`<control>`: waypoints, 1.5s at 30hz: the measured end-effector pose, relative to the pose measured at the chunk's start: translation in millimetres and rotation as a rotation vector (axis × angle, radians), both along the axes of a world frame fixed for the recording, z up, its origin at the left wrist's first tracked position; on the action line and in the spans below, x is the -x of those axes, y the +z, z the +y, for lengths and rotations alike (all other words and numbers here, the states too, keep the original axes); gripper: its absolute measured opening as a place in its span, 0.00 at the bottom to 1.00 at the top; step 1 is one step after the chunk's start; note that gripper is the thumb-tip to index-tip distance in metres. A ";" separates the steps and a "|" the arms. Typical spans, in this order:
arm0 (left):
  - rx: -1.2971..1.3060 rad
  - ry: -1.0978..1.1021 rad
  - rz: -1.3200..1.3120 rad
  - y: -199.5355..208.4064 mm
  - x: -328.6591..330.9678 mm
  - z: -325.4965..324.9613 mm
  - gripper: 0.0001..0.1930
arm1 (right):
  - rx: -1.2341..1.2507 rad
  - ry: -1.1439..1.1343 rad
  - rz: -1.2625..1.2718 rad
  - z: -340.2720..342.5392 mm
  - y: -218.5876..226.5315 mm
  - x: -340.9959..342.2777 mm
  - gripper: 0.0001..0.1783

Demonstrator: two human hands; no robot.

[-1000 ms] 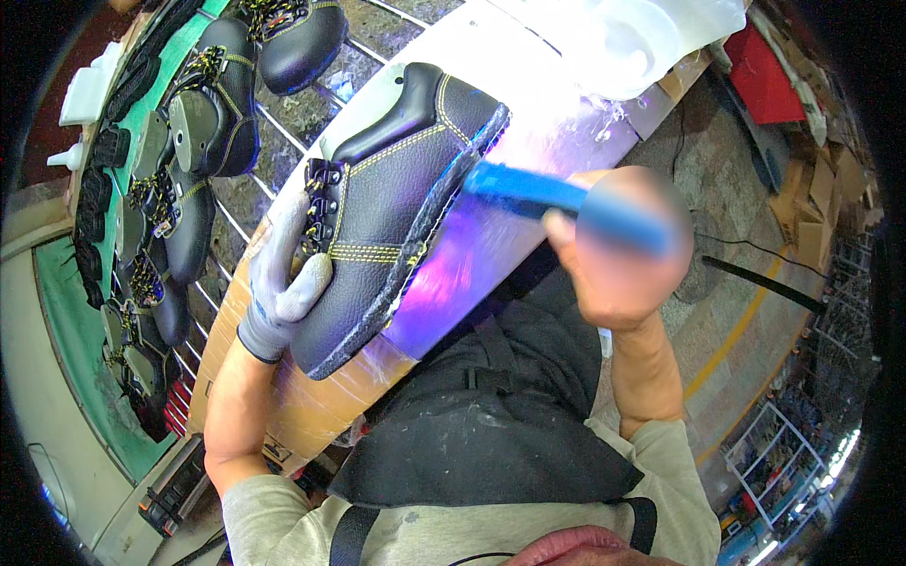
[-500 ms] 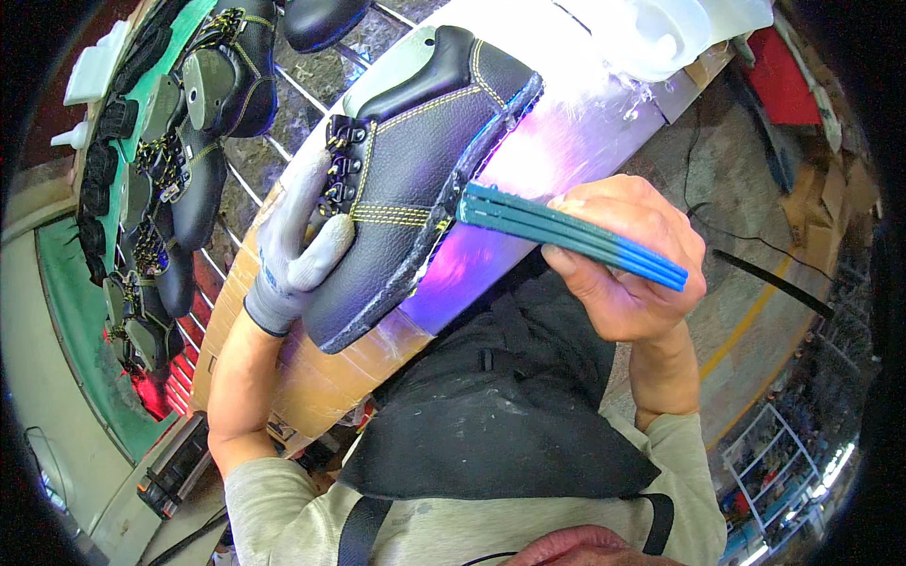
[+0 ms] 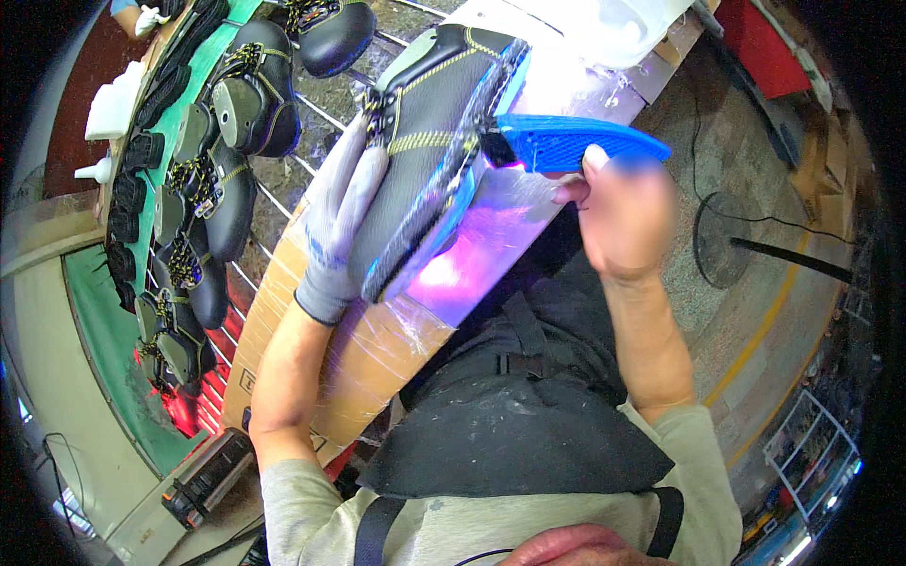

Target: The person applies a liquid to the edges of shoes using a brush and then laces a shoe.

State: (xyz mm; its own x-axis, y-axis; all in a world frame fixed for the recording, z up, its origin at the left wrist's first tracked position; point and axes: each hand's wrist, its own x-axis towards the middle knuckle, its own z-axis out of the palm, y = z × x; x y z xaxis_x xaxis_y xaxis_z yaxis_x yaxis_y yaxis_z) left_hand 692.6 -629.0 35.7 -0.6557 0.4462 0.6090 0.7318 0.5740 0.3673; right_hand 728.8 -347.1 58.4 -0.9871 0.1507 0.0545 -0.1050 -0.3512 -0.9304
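Observation:
A black leather work shoe (image 3: 411,160) with yellow stitching lies tilted on its side over the bench, its sole edge facing right. My left hand (image 3: 344,208), in a grey-white glove, is closed around the shoe's upper near the laces. In my bare right hand (image 3: 628,212), partly blurred, the thumb and fingers pinch a blue-handled brush (image 3: 566,141). The dark end of the brush touches the sole edge near the middle of the shoe. Part of the upper is hidden behind my gloved fingers.
Several similar black shoes (image 3: 255,94) sit on a metal-bar rack at the left, beside a row of dark soles (image 3: 142,160). A translucent plastic container (image 3: 628,33) stands at the far end of the bench. Cardboard (image 3: 311,344) covers its near end. Another person's hand (image 3: 149,21) appears far left.
The shoe has rolled so more of its sole edge shows. My right hand has turned the brush, from edge-on to broad face, and moved it farther away. The whole view has shifted.

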 end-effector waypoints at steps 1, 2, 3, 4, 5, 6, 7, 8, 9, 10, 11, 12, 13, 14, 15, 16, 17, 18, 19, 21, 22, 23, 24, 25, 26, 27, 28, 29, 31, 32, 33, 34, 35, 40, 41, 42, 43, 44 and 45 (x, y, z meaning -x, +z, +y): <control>0.010 0.014 -0.025 -0.9 2.0 1.8 0.34 | 0.235 -0.036 -0.039 -8.9 -4.2 -2.6 0.10; 0.010 -0.008 -0.018 -2.9 3.2 1.4 0.33 | 0.334 -0.011 -0.025 -13.0 -13.4 -3.9 0.10; 0.011 -0.030 -0.011 -6.8 4.1 -1.3 0.31 | 0.200 -0.054 -0.018 -18.7 -17.8 -7.7 0.10; 0.008 -0.044 -0.005 -11.1 5.0 -5.5 0.30 | 0.083 -0.044 0.003 -18.6 -19.5 -14.5 0.09; 0.070 -0.073 0.027 -7.7 8.9 -9.6 0.37 | -0.035 -0.035 0.028 -16.7 -20.0 -22.9 0.09; 0.130 -0.107 0.060 -3.9 12.7 -12.3 0.45 | -0.116 0.002 0.099 -9.3 -19.9 -30.6 0.08; 0.120 -0.149 0.062 -4.9 14.4 -15.2 0.45 | -0.097 0.052 0.183 -6.6 -17.7 -34.3 0.07; 0.042 -0.097 -0.094 10.1 8.6 -3.2 0.45 | -0.141 0.064 0.163 2.3 -12.0 -31.5 0.07; -0.023 -0.065 -0.199 16.5 5.7 2.6 0.41 | -0.186 0.077 0.144 9.3 -1.9 -26.8 0.07; -0.095 -0.035 -0.299 23.0 2.5 9.3 0.38 | -0.167 0.012 0.051 11.5 9.9 -23.3 0.07; -0.148 -0.018 -0.352 22.0 1.0 7.6 0.33 | -0.163 0.004 0.075 14.4 14.6 -13.1 0.08; -0.158 -0.001 -0.376 21.3 -0.5 5.4 0.31 | -0.192 0.016 0.051 13.3 18.2 -8.5 0.07; -0.168 0.011 -0.399 19.5 -0.5 3.9 0.30 | -0.221 0.024 0.028 11.7 20.2 -5.5 0.07; -0.134 0.021 -0.394 17.8 -0.5 1.9 0.30 | -0.230 0.059 0.066 12.9 21.1 -4.2 0.07; -0.124 0.027 -0.394 16.8 -0.6 1.4 0.30 | -0.237 0.093 0.104 15.3 21.5 -3.2 0.07; -0.111 0.034 -0.393 15.3 -1.1 0.4 0.30 | -0.241 0.128 0.136 15.9 21.0 -4.2 0.07; -0.122 0.035 -0.397 16.5 -0.5 0.9 0.30 | -0.273 0.148 0.145 15.2 22.9 -5.1 0.07; -0.126 0.036 -0.395 17.1 -0.9 0.9 0.30 | -0.306 0.167 0.154 14.6 26.3 -6.6 0.07; -0.128 0.039 -0.394 18.2 -0.7 0.6 0.30 | -0.336 0.188 0.162 13.3 29.4 -8.4 0.07; -0.111 0.043 -0.355 19.2 -3.5 0.3 0.29 | -0.437 0.151 0.253 9.2 31.6 -16.1 0.09; -0.099 0.043 -0.318 19.6 -5.1 1.2 0.28 | -0.486 0.143 0.324 7.9 31.2 -19.0 0.10; -0.086 0.044 -0.284 19.8 -7.1 1.8 0.27 | -0.534 0.133 0.395 6.7 31.1 -21.6 0.10; -0.052 0.022 -0.210 16.8 -6.8 0.0 0.27 | -0.602 0.125 0.486 5.3 32.0 -23.8 0.11; -0.031 -0.004 -0.133 13.0 -5.4 -2.2 0.26 | -0.684 0.094 0.575 2.0 32.9 -25.8 0.12; -0.009 -0.028 -0.057 9.2 -4.5 -4.5 0.26 | -0.714 0.090 0.613 -2.5 34.7 -30.6 0.13; 0.012 -0.049 0.019 5.2 -3.9 -6.8 0.25 | -0.743 0.084 0.650 -7.9 37.2 -36.7 0.13; -0.001 -0.035 -0.007 6.1 -5.9 -5.5 0.25 | -0.780 0.085 0.678 -13.7 40.1 -41.2 0.13; -0.014 -0.022 -0.033 8.2 -7.8 -3.7 0.25 | -0.792 0.081 0.669 -20.4 40.5 -48.4 0.14; -0.023 -0.026 -0.082 12.5 -8.8 -4.7 0.24 | -0.833 0.100 0.710 -26.0 35.6 -62.1 0.14; 0.021 -0.050 0.003 3.6 -5.1 -11.0 0.24 | -0.824 0.130 0.741 -31.2 33.8 -65.3 0.15; 0.064 -0.076 0.089 -3.2 -4.2 -14.9 0.24 | -0.808 0.170 0.760 -34.4 31.2 -67.2 0.15; 0.059 -0.071 0.092 -2.7 -2.8 -13.6 0.25 | -0.782 0.195 0.771 -36.8 31.1 -68.3 0.15; 0.076 -0.075 0.147 -0.1 -1.5 -12.9 0.25 | -0.756 0.254 0.717 -36.8 35.0 -70.5 0.16; -0.007 -0.209 0.269 35.8 7.5 15.4 0.35 | -0.263 0.064 0.380 -2.3 60.5 -56.7 0.12; -0.062 -0.264 0.217 44.4 7.5 22.5 0.38 | -0.013 -0.031 0.179 -0.3 68.3 -56.4 0.10; -0.007 -0.262 0.194 56.3 10.7 27.2 0.42 | -0.043 -0.063 0.190 3.5 71.7 -48.6 0.09; 0.025 -0.263 0.212 61.0 12.3 28.9 0.44 | -0.065 -0.089 0.189 4.7 67.7 -42.6 0.09; 0.032 -0.271 0.202 68.1 13.5 31.0 0.42 | -0.035 -0.119 0.227 0.4 63.4 -39.0 0.10; 0.040 -0.276 0.190 77.9 15.7 34.3 0.40 | -0.247 -0.114 0.251 6.4 62.8 -38.6 0.10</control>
State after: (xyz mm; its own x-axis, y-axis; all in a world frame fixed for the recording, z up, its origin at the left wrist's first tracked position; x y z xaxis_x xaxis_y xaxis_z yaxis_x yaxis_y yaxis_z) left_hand 676.9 -594.7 113.6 -0.3832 0.6172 0.6872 0.9149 0.3557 0.1907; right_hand 767.4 -340.6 121.2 -0.9161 0.2113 0.3408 -0.3658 -0.0925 -0.9261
